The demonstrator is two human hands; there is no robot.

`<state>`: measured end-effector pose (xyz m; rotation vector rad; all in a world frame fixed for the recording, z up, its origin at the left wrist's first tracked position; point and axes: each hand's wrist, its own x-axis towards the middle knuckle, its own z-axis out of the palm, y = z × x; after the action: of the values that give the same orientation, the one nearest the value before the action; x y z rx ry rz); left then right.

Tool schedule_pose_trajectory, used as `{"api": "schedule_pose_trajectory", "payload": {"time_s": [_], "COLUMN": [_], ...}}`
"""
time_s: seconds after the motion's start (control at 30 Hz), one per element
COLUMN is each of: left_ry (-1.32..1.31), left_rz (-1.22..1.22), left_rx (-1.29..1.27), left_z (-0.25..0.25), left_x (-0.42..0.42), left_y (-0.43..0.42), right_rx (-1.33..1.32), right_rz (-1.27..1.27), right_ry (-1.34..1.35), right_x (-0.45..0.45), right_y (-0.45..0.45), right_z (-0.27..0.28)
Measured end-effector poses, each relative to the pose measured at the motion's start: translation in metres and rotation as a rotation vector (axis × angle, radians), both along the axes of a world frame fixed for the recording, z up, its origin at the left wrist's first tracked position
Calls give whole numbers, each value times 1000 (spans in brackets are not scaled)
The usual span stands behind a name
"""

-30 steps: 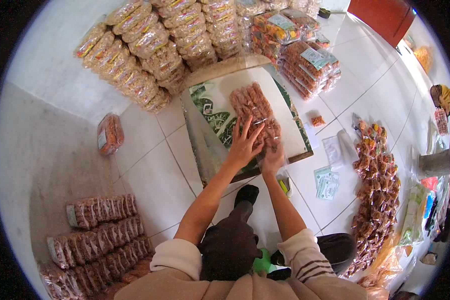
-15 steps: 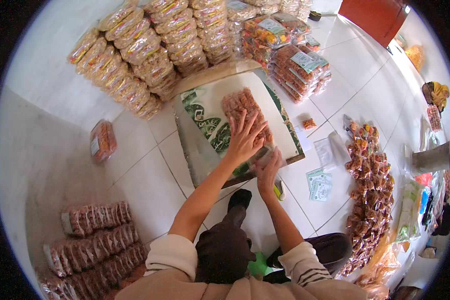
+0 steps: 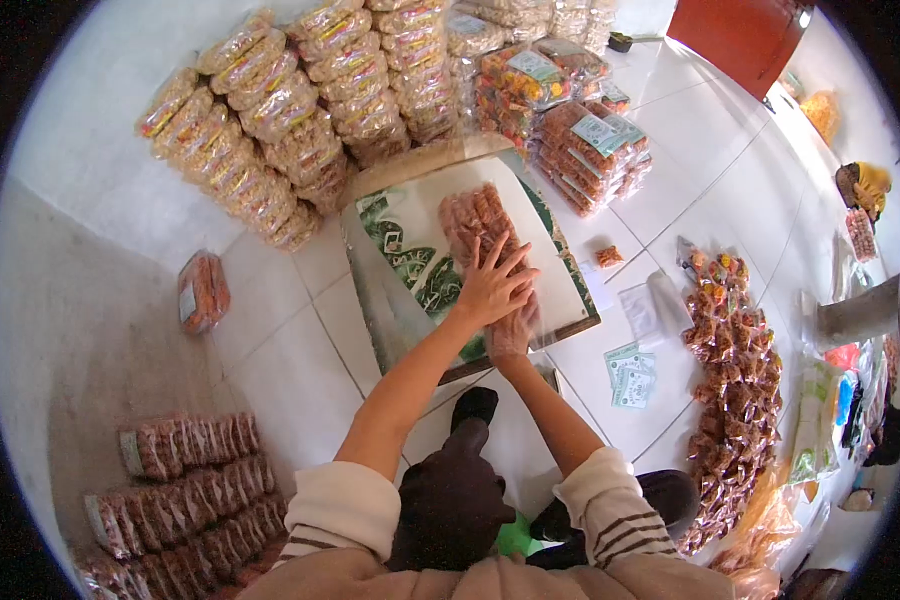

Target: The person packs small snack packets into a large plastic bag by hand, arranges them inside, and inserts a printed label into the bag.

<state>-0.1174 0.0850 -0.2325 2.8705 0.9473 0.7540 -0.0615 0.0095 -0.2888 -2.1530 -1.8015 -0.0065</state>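
Note:
A long clear plastic bag filled with small reddish-brown snack packs (image 3: 475, 215) lies on a low table (image 3: 370, 300) with a green and white printed top. My left hand (image 3: 495, 288) rests on the near half of the bag, fingers spread flat. Just below it, my right hand (image 3: 511, 335) is at the bag's near end, where loose clear plastic covers part of it. Its fingers are mostly hidden by the plastic and my left hand.
Stacked snack bags (image 3: 270, 110) stand behind the table, with labelled brown packs (image 3: 585, 145) at the back right. Printed labels (image 3: 630, 377), clear empty bags (image 3: 650, 310) and a long row of small packs (image 3: 735, 390) lie right. Filled bags (image 3: 190, 445) are stacked at left.
My right hand has moved up from the bag's near corner to beneath my left hand, against the bag's end. My left hand stays spread on the bag.

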Motion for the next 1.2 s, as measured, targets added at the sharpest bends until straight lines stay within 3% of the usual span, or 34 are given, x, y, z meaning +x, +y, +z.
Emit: {"api": "schedule_pose_trajectory", "payload": {"time_s": [0.13, 0.17, 0.2, 0.27, 0.3, 0.33, 0.37, 0.4, 0.43, 0.5, 0.53, 0.6, 0.63, 0.7, 0.73, 0.8, 0.87, 0.93, 1.0, 1.07, 1.2], "left_ry": [-52, -1, 54, 140, 206, 277, 302, 264, 284, 333, 347, 613, 632, 522, 542, 484, 386, 287, 53, 95, 264], "left_rz": [6, 23, 36, 16, 80, 139, 110, 38, -15, -146, -171, -450, -467, -412, -425, -232, -185, -118, -101, -88, -48], "left_rx": [42, 35, 27, 26, 79, 136, 127, -7, -122, -303, -306, -314, -317, -624, -635, -713, -679, -625, -361, -459, -625], "left_z": [-6, -6, -5, 4, 8, 12, 17, 24, 27, 33, 38, 42, 36, 20, 8, -23, -98, -149, -179, -176, -169], "left_x": [3, 3, 3, 11, 19, 28, 45, 64, 87, 132, 154, 194, 211, 242, 252, 266, 270, 265, 256, 256, 259], "left_y": [0, 0, -2, -8, -17, -27, -35, -46, -55, -71, -79, -90, -96, -106, -111, -127, -155, -180, -197, -197, -184], "right_rx": [265, 154, 160, -19, 137, -107, -101, 183, 292, 88, 188, 294, 288, 223, 207, 26, -121, -95, -72, -155, -59], "right_rz": [134, 275, 254, 846, 955, 616, 368, 301, 165, -86, -181, -384, -404, -823, -841, -896, -760, -640, -862, -935, -1109], "right_ry": [-6, 52, 31, -168, -405, 226, 404, 272, 239, 68, 147, 88, 101, 270, 280, 616, 688, 519, 438, 507, 533], "right_x": [28, 48, 68, 112, 136, 152, 165, 182, 200, 243, 263, 290, 301, 315, 319, 321, 316, 297, 268, 257, 249], "right_y": [-17, -33, -44, -75, -85, -99, -115, -129, -142, -171, -186, -214, -223, -232, -234, -235, -232, -232, -224, -217, -211], "right_z": [-12, -3, 5, 18, 26, 17, 45, 45, 46, 45, 40, 25, 9, -24, -41, -77, -110, -135, -123, -124, -134]}}
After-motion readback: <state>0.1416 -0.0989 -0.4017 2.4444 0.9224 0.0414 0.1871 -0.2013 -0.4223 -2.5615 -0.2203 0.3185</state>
